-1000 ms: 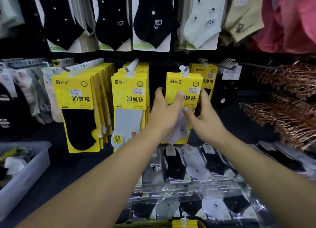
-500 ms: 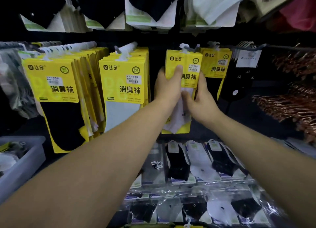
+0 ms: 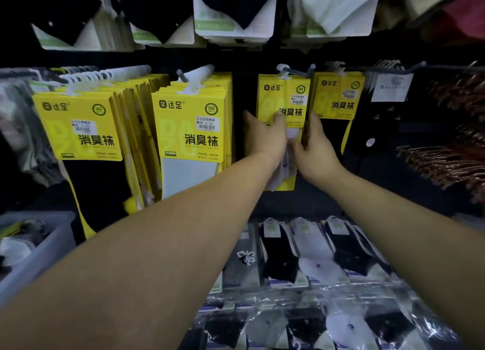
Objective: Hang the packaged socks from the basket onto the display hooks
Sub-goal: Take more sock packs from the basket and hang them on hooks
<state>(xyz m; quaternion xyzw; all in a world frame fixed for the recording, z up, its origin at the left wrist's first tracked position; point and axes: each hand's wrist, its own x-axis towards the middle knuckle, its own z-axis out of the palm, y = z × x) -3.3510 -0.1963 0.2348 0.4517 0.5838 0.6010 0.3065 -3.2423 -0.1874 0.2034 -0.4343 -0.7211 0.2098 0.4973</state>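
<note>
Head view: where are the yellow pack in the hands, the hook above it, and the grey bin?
pack (image 3: 282, 97), head view, yellow card near its top.
hook (image 3: 299, 73), head view, grey wire prong over the pack.
bin (image 3: 52, 244), head view, its front wall, lower left.

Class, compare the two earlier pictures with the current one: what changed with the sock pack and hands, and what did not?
Both hands pushed the yellow sock pack back along the hook, away from the person, until it hangs about level with the neighbouring pack on its right. Nothing was let go: the left hand and right hand grip it as before. The other hanging stacks stayed put.
</note>
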